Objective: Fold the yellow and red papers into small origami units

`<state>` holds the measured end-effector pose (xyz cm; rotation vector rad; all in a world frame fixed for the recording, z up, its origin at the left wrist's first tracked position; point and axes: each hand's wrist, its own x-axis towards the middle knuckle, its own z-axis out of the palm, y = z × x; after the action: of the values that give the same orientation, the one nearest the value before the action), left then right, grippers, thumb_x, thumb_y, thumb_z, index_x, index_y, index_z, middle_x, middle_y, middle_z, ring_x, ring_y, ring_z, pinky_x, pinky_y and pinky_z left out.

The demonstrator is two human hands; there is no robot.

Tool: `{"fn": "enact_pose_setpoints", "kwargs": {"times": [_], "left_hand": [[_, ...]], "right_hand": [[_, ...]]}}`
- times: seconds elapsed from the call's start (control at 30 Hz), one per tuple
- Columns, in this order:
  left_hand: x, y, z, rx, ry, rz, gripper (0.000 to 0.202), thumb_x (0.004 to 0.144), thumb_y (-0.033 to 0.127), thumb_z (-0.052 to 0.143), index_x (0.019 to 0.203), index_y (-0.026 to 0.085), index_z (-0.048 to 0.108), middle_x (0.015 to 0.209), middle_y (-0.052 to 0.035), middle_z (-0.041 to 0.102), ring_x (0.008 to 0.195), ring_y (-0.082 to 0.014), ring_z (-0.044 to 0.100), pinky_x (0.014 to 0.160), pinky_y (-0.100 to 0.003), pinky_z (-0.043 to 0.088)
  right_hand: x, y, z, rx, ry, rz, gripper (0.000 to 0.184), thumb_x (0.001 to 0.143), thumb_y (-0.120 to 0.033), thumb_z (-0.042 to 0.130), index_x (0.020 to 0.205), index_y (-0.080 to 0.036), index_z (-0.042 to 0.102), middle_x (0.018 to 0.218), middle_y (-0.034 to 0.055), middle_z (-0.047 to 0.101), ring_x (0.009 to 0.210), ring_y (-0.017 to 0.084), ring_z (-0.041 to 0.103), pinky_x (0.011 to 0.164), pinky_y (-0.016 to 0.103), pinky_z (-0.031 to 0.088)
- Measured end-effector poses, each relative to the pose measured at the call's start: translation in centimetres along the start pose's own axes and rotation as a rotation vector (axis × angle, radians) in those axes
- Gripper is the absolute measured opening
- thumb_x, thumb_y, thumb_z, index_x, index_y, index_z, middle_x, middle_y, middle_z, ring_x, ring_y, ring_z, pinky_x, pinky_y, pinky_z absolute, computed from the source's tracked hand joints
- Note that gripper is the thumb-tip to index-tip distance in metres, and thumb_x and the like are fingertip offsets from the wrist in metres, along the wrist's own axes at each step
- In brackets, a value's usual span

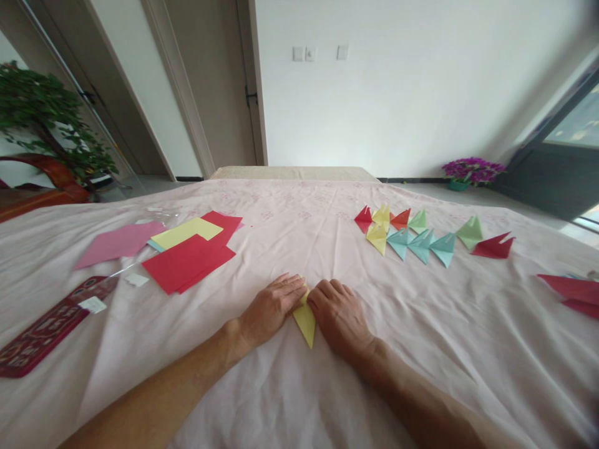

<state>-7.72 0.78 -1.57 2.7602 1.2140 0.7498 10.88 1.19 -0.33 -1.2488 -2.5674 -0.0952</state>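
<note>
A folded piece of yellow paper (306, 321) lies on the pink cloth in front of me, its pointed end toward me. My left hand (276, 305) rests flat over its upper left side, fingers stretched out. Curled fingers of my right hand (339, 315) press on the paper's right edge, and the thumb side seems to grip it. The upper part of the paper is mostly hidden under both hands.
Left of my hands lie red paper sheets (187, 265), a yellow sheet (187, 232), a pink sheet (119, 243) and a dark red packet (42, 330). To the right are several folded paper shapes, including a blue one (422, 246). Red folded paper (573, 292) sits at the right edge.
</note>
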Motion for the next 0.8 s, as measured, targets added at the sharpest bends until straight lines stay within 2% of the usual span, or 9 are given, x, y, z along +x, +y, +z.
{"fn": "enact_pose_setpoints", "kwargs": {"times": [0.13, 0.33, 0.47, 0.57, 0.63, 0.73, 0.8], "left_hand": [[0.3, 0.1, -0.3, 0.0, -0.092, 0.009, 0.034, 0.099, 0.028, 0.037, 0.129, 0.018, 0.051, 0.133, -0.0104, 0.057, 0.129, -0.0184, 0.047, 0.113, -0.041, 0.032], [-0.3, -0.7, -0.1, 0.093, -0.185, -0.032, 0.053, 0.096, 0.042, 0.042, 0.144, 0.024, 0.032, 0.151, -0.0104, 0.036, 0.142, -0.0236, 0.026, 0.114, -0.047, 0.021], [-0.2, -1.7, -0.4, 0.072, -0.264, -0.034, 0.059, 0.094, 0.051, 0.038, 0.147, 0.028, 0.026, 0.154, -0.0109, 0.028, 0.143, -0.0245, 0.02, 0.113, -0.049, 0.018], [0.7, -2.4, -0.8, 0.067, -0.32, -0.012, 0.048, 0.098, 0.044, 0.033, 0.144, 0.031, 0.032, 0.153, -0.0094, 0.032, 0.142, -0.0237, 0.024, 0.111, -0.047, 0.023], [1.4, -2.8, -1.1, 0.104, -0.31, 0.033, 0.043, 0.098, 0.038, 0.036, 0.14, 0.03, 0.039, 0.15, -0.0087, 0.038, 0.141, -0.0237, 0.027, 0.111, -0.046, 0.024], [2.4, -3.1, -1.5, 0.137, -0.275, 0.178, 0.039, 0.095, 0.033, 0.046, 0.134, 0.027, 0.047, 0.143, -0.0072, 0.047, 0.14, -0.0245, 0.029, 0.112, -0.046, 0.02], [2.9, -3.2, -1.8, 0.126, -0.274, 0.261, 0.037, 0.093, 0.029, 0.051, 0.13, 0.027, 0.051, 0.134, -0.0059, 0.055, 0.135, -0.0239, 0.035, 0.112, -0.044, 0.021]], "right_hand": [[-0.6, -0.2, -0.4, -0.027, -0.036, -0.052, 0.009, 0.09, -0.02, 0.057, 0.082, -0.021, 0.06, 0.088, 0.0071, 0.061, 0.082, 0.022, 0.049, 0.071, 0.035, 0.033], [-1.3, -0.7, -1.2, 0.068, -0.084, -0.016, 0.009, 0.089, -0.016, 0.056, 0.087, -0.022, 0.063, 0.092, 0.0064, 0.062, 0.086, 0.022, 0.05, 0.073, 0.034, 0.034], [-1.3, -0.8, -1.4, 0.089, -0.084, -0.028, 0.011, 0.087, -0.015, 0.055, 0.083, -0.021, 0.064, 0.092, 0.0063, 0.061, 0.086, 0.022, 0.05, 0.072, 0.034, 0.035], [-1.3, -0.6, -1.5, 0.124, -0.055, -0.028, 0.016, 0.088, -0.015, 0.052, 0.086, -0.022, 0.066, 0.09, 0.0058, 0.061, 0.086, 0.021, 0.051, 0.073, 0.034, 0.035], [-1.3, -0.3, -1.4, 0.157, -0.033, -0.027, 0.017, 0.088, -0.015, 0.052, 0.089, -0.022, 0.067, 0.09, 0.0054, 0.062, 0.086, 0.02, 0.052, 0.074, 0.033, 0.036], [-1.3, 0.4, -1.0, 0.229, 0.005, -0.027, 0.019, 0.087, -0.015, 0.053, 0.092, -0.023, 0.069, 0.09, 0.0048, 0.063, 0.087, 0.019, 0.054, 0.077, 0.031, 0.039], [-1.3, 1.0, -0.5, 0.309, 0.044, -0.004, 0.021, 0.086, -0.013, 0.053, 0.094, -0.023, 0.07, 0.092, 0.0045, 0.064, 0.087, 0.018, 0.055, 0.079, 0.03, 0.041]]}}
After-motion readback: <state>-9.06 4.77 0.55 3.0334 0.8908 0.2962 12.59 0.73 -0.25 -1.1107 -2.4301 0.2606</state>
